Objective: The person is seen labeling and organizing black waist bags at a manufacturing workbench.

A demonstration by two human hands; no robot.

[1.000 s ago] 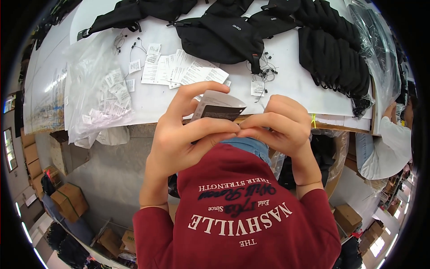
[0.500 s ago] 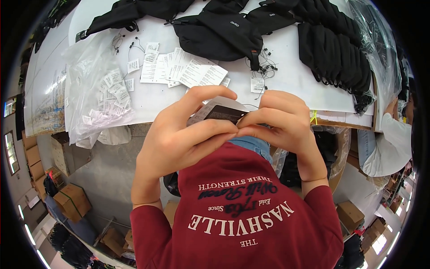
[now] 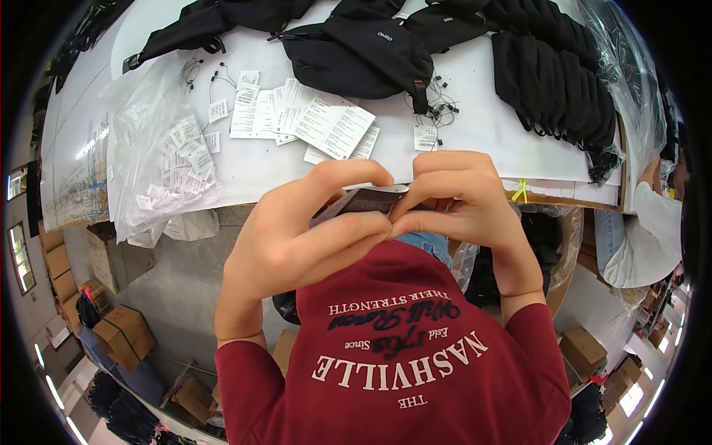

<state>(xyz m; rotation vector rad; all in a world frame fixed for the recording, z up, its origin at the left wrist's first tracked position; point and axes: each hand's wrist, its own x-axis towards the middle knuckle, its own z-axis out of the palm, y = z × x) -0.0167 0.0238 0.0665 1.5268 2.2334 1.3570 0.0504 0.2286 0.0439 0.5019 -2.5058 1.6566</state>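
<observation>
My left hand (image 3: pixel 297 230) is closed on a black hang tag (image 3: pixel 374 199) with white paper labels behind it, holding them by their edges between thumb and fingers. My right hand (image 3: pixel 452 194) meets it at the tag's right end, thumb and fingertips pinched on the tag's string, which the fingers now mostly hide. Both hands are in front of the table edge, above my lap. Beyond them on the white table lie a spread of printed white labels (image 3: pixel 335 127), a small white tag (image 3: pixel 425 138) and a tangle of black tag strings (image 3: pixel 443 107).
Black sling bags (image 3: pixel 356 55) lie along the far side, with a row of stacked black bags (image 3: pixel 552 89) at right. A clear plastic bag of small labels (image 3: pixel 167 159) hangs over the table's left edge. Another person's white sleeve (image 3: pixel 641 241) shows at far right.
The black hang tag has tipped flatter between my hands, and less of its face shows. My right fingers have shifted slightly left, and the string seen beside them is now hidden.
</observation>
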